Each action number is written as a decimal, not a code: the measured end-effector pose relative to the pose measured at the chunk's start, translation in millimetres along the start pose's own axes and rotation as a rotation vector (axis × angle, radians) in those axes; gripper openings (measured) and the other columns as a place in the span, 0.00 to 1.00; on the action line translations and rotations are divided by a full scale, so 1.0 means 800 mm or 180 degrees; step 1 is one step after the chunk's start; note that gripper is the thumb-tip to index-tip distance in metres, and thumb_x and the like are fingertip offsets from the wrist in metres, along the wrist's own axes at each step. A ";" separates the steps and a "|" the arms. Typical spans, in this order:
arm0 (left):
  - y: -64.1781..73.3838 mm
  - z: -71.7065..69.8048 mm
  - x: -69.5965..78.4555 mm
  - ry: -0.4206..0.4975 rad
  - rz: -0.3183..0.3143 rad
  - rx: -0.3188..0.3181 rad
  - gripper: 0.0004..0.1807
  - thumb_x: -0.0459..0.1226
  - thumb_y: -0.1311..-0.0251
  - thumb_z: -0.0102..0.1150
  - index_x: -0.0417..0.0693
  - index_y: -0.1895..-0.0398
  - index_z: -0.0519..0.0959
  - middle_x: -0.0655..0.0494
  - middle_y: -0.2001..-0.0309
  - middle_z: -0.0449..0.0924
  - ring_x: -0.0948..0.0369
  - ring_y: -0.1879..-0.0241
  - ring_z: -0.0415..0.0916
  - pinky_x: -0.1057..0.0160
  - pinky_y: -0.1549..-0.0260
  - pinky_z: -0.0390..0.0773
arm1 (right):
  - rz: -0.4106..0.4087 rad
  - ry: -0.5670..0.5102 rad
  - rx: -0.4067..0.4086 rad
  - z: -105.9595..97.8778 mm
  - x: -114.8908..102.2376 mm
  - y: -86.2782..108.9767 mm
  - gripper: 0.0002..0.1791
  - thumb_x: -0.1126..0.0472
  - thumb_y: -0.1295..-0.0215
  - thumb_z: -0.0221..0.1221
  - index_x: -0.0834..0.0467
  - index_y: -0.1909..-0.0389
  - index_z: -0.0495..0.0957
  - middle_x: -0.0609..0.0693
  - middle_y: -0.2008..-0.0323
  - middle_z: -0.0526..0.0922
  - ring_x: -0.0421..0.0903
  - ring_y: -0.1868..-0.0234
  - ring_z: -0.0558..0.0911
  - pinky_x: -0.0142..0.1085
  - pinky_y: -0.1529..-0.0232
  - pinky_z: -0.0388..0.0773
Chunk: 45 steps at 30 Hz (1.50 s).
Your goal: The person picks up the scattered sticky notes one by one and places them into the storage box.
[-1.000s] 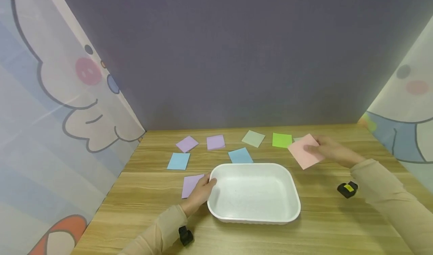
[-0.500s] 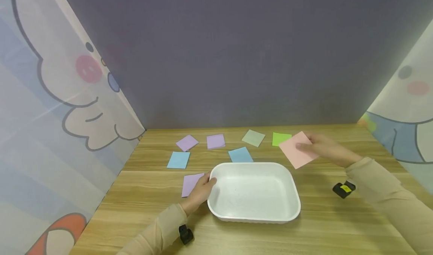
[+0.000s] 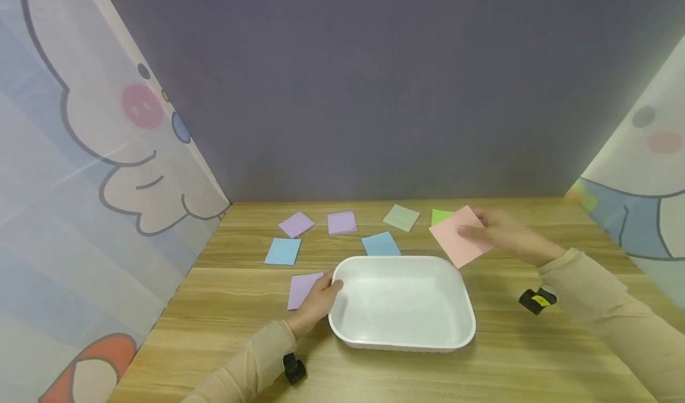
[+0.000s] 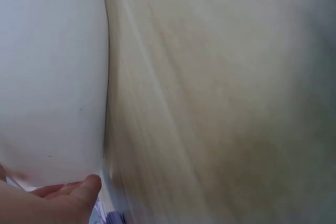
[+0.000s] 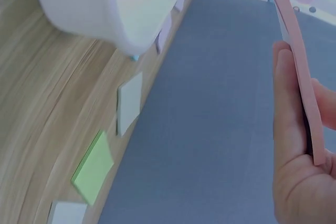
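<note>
In the head view, the right hand (image 3: pixel 505 235) pinched a pink pad (image 3: pixel 455 236), its thumb across the near face and its other fingers mostly hidden behind. The pad hung beyond the far right corner of a white tray (image 3: pixel 401 308), covering part of a green pad (image 3: pixel 441 215) behind it. The left hand (image 3: pixel 317 301) gripped the tray's left end, thumb over the rim, just beside a purple pad (image 3: pixel 301 289). A blue pad (image 3: pixel 380 244) lay near the tray's far side.

Handling this well, I judged, asked for a light, firm pinch near the edge, so that the sheets would neither fan nor slip, and for a steady left hand so that the tray would not slide. The pink pad looked close to square, so no clear long axis could be named; it stood turned like a diamond, one corner aimed left, another toward the person. The tray's long axis ran left to right.

In the left wrist view, fingers wrapped the end of the tray at the lower left; whether the tray sat fully flat on the table (image 4: pixel 210 129) I could not tell.

In the right wrist view, the pink pad showed edge-on, slightly bowed and leaning a little, clasped between thumb and fingers. It was well apart from a pale pad (image 5: pixel 129 103) on the table.
</note>
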State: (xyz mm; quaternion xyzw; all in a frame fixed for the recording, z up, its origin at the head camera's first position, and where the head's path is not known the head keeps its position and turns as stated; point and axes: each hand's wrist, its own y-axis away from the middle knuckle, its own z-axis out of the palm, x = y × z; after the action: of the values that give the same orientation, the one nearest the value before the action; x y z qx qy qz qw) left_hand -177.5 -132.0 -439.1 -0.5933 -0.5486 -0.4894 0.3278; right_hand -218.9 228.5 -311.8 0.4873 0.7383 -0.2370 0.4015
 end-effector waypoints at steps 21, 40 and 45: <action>0.001 0.001 -0.001 -0.0023 0.0020 -0.0030 0.27 0.39 0.31 0.36 0.36 0.32 0.54 0.35 0.41 0.67 0.49 0.50 0.75 0.56 0.57 0.80 | -0.0084 0.0174 -0.0104 0.031 -0.023 0.002 0.18 0.58 0.36 0.54 0.69 0.53 0.71 0.53 0.70 0.81 0.42 0.72 0.79 0.34 0.70 0.79; -0.001 -0.001 -0.001 -0.0029 0.0034 -0.0058 0.27 0.40 0.31 0.36 0.36 0.32 0.53 0.36 0.41 0.67 0.50 0.51 0.75 0.56 0.59 0.81 | -0.0092 -0.0032 -0.0390 0.050 -0.021 -0.002 0.17 0.59 0.36 0.54 0.69 0.54 0.71 0.52 0.72 0.80 0.43 0.73 0.80 0.35 0.71 0.80; 0.000 -0.001 0.000 -0.0027 0.0026 -0.0039 0.27 0.39 0.31 0.36 0.36 0.32 0.54 0.36 0.41 0.67 0.50 0.51 0.75 0.56 0.59 0.81 | -0.0155 -0.0139 -0.0547 0.056 -0.016 -0.003 0.18 0.58 0.36 0.54 0.69 0.54 0.70 0.54 0.70 0.80 0.44 0.71 0.80 0.35 0.70 0.80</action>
State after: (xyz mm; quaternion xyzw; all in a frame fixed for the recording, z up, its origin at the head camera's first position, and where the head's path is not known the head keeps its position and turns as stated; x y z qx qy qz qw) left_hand -177.8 -132.3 -438.8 -0.5996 -0.5446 -0.4889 0.3239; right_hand -202.5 187.7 -326.7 0.4278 0.7586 -0.1930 0.4519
